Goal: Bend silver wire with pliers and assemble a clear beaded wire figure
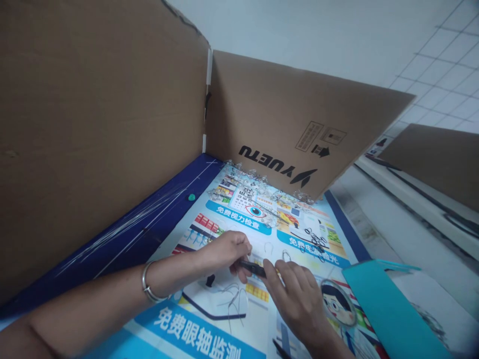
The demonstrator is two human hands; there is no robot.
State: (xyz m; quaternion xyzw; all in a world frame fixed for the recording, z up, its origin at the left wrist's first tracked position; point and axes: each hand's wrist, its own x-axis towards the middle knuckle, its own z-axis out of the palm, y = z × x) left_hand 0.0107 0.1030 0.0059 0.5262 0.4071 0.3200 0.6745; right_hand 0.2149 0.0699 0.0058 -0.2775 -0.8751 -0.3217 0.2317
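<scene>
Brown cardboard printed YUETU forms an upright panel (262,109), with a strewn row of thin silvery wire loops (254,174) along its foot; these look finished. Dark looped pieces (314,240) before the panel's right part may be shaped too. Long straight silvery wires (130,229), left of the panel and nearer, seem unworked, so more appears left to do. Well in front of the panel, the right hand (297,289) has its fingers clamped round a slim black hand tool (253,269); the left hand (232,249) bunches its fingers at the tool's tip, but I cannot tell what they grip.
</scene>
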